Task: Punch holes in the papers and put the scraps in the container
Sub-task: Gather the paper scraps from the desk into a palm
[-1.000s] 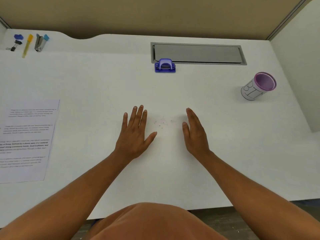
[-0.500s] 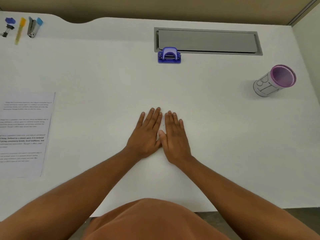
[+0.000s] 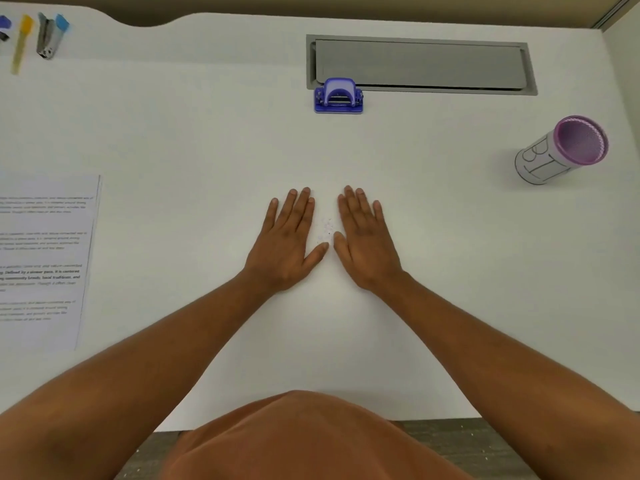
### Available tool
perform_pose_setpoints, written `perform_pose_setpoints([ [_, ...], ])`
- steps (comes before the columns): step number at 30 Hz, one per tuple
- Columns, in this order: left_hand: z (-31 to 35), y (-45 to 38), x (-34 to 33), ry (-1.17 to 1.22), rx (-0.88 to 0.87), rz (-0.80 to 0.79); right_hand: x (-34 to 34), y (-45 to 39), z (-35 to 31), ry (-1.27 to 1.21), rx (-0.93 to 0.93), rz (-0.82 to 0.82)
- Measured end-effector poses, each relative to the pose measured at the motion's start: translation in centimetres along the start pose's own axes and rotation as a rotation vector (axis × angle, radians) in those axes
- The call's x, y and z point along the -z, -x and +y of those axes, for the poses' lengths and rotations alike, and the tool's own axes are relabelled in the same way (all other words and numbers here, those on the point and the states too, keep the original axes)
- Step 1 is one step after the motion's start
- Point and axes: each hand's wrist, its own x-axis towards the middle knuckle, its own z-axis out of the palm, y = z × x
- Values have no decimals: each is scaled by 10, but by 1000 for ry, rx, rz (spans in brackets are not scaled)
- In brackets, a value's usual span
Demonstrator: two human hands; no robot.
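left hand [image 3: 287, 244] and right hand [image 3: 365, 242] flat on the table [image 3: 207, 140], fingers spread, holding nothing; scraps [image 3: 326, 227] lie in the gap between them, container [image 3: 561, 150] well apart to the right; risk: light bits scatter or stick to palms when scooped

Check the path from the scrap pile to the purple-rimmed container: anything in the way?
Nothing visible. The scraps lie between the left hand and right hand; only bare desk runs to the container at right. The hole punch sits farther back, off that line.
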Motion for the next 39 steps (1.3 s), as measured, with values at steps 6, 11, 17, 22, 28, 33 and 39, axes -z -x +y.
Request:
perform_pose_setpoints([
  [6,17,26,-12,-37,-128,54,-4,26,-4,-25,141,-34],
  [11,16,44,-16,5,-24,87,5,59,-3,-69,-78,81],
  [17,22,43,-18,-32,28,41,-10,82,-28,125,-251,-29],
  [22,34,23,-16,-36,-21,27,-14,64,-40,89,-196,-21],
  [28,14,14,-6,-27,-59,56,4,51,-19,-142,-119,35],
  [33,7,9,-2,-50,-91,39,5,44,-13,-1,-124,-11],
  [39,4,28,-4,-53,-224,68,-9,55,-23,-65,-19,-9],
])
